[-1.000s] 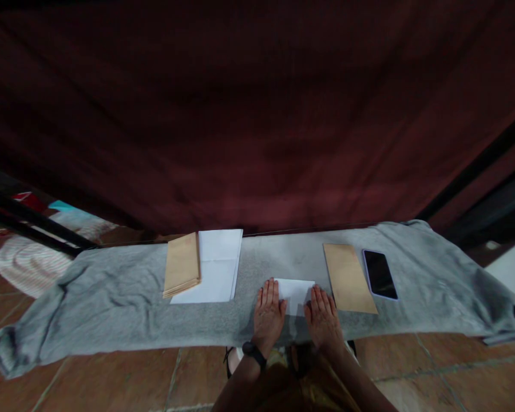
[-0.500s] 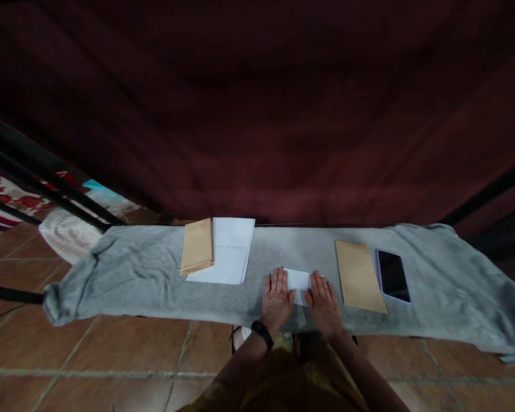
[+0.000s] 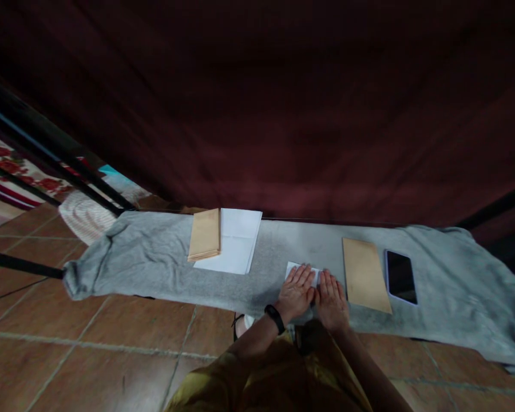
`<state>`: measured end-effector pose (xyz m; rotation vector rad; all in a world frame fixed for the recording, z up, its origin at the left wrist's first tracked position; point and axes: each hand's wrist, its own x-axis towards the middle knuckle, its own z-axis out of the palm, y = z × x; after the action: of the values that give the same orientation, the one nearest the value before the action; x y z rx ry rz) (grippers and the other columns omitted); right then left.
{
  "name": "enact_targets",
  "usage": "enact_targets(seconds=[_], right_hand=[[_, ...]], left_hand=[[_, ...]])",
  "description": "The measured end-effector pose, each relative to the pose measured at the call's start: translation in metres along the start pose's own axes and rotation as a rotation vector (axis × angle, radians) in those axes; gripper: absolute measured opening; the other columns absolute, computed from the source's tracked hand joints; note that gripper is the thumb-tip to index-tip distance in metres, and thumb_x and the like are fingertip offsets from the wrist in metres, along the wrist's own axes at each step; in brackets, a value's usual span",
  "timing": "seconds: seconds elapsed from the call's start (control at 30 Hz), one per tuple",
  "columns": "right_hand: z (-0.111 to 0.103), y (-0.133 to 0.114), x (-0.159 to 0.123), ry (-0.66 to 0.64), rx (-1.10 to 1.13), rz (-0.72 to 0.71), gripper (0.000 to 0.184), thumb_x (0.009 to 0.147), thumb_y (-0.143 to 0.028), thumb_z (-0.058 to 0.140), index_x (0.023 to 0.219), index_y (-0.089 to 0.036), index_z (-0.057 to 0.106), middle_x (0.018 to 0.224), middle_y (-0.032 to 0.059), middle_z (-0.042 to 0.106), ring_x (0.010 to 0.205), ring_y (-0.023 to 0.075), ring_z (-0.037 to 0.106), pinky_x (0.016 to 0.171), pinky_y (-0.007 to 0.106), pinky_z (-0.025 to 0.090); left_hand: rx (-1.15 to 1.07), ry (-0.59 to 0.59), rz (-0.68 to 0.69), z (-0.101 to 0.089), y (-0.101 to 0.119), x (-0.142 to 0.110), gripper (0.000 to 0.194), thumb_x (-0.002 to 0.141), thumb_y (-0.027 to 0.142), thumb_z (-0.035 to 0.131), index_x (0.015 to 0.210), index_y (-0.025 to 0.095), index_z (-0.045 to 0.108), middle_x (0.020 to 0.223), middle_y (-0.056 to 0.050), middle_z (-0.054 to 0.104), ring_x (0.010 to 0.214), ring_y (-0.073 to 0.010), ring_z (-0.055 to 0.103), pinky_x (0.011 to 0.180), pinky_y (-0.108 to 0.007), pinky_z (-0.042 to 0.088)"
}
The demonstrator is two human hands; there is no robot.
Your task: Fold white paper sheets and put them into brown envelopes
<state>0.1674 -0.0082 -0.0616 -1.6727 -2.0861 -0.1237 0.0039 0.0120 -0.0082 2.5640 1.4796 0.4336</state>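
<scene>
A small piece of folded white paper (image 3: 289, 268) lies on the grey cloth (image 3: 283, 240), mostly covered by my hands. My left hand (image 3: 297, 290), with a black band on its wrist, lies flat across the paper, fingers stretched forward. Beside it my right hand (image 3: 331, 298) rests flat at the paper's right end, its fingers extended. The two thumbs nearly meet. Just right of my right hand lies a single brown envelope (image 3: 366, 274).
On the left, a stack of brown envelopes (image 3: 205, 233) overlaps white paper sheets (image 3: 239, 243). A phone (image 3: 400, 277) lies right of the single envelope. A dark red curtain (image 3: 283, 143) hangs behind the cloth-covered surface. Black bars (image 3: 21, 264) stand at the left, above floor tiles (image 3: 146, 326).
My left hand has slid right over the paper, closer to my right hand, and covers more of it. The whole view has shifted and tilted slightly.
</scene>
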Motion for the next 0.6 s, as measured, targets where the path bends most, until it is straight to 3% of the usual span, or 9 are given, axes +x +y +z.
enact_targets(seconds=[0.2, 0.6], right_hand=[[0.002, -0.001, 0.0, 0.017, -0.027, 0.0, 0.065, 0.101, -0.026, 0.028, 0.162, -0.015, 0.011, 0.16, 0.0151, 0.037, 0.143, 0.0302, 0.04, 0.115, 0.051, 0.033], [0.001, -0.004, 0.005, 0.009, -0.108, 0.023, 0.058, 0.105, -0.036, 0.033, 0.156, -0.009, 0.031, 0.155, 0.0171, 0.045, 0.138, 0.0286, 0.046, 0.116, 0.045, 0.032]], left_hand=[[-0.009, 0.019, -0.024, 0.011, 0.001, 0.003, 0.06, 0.103, 0.045, 0.037, 0.153, 0.012, 0.033, 0.162, -0.013, 0.035, 0.152, -0.0226, 0.025, 0.125, -0.047, 0.024], [0.173, 0.075, -0.16, 0.0, -0.041, -0.027, 0.06, 0.103, 0.041, 0.038, 0.155, 0.013, 0.03, 0.16, -0.013, 0.038, 0.15, -0.0235, 0.032, 0.122, -0.047, 0.031]])
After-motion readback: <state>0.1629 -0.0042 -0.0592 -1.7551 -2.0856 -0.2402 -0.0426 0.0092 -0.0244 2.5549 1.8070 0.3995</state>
